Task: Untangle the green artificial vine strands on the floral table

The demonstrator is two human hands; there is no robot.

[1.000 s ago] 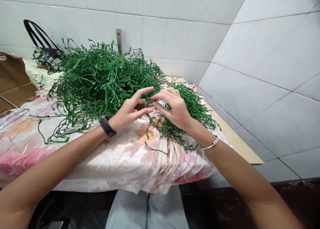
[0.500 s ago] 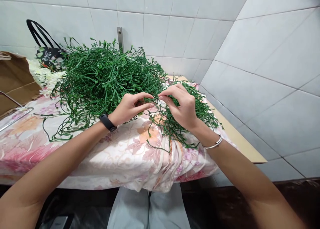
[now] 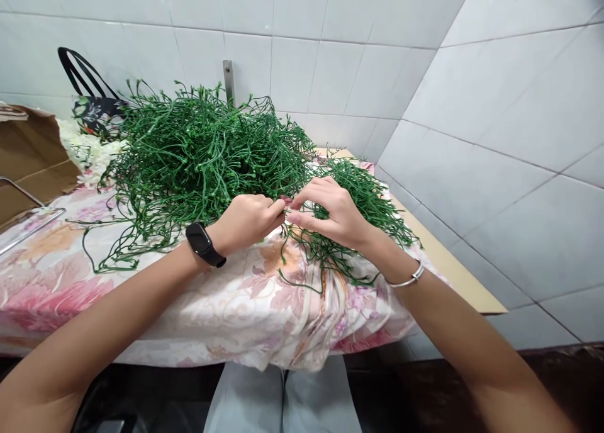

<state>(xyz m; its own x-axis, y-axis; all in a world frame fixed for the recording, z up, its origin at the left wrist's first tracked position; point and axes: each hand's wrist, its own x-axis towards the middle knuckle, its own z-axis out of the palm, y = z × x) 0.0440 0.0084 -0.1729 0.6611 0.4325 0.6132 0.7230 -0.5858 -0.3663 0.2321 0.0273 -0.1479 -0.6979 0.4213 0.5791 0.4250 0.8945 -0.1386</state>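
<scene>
My left hand point(image 3: 252, 220), wearing a black wristband, is closed with its thumb and fingers pressed together. What it pinches is too small or hidden to make out, perhaps a thin stem. Close by on the right is my right hand point(image 3: 333, 213), a silver bangle at its wrist. Its thumb and curved forefinger are slightly apart, their tips almost at the left fingertips. Behind the left hand rises a big heap of green artificial stems point(image 3: 202, 150). A smaller pile of similar stems point(image 3: 365, 191) lies behind and under the right hand.
A floral cloth point(image 3: 221, 307) covers the table. At the left stand a cardboard box point(image 3: 33, 150), a metal wire frame point(image 3: 35, 225), white artificial flowers point(image 3: 94, 156) and a dark floral bag point(image 3: 97, 113). A board point(image 3: 453, 279) juts out right, near the tiled wall point(image 3: 509, 131).
My left hand has gone from a loose, reaching pinch to closed fingers turned knuckles up. The right thumb and forefinger have parted slightly. Both hands sit a little lower in view.
</scene>
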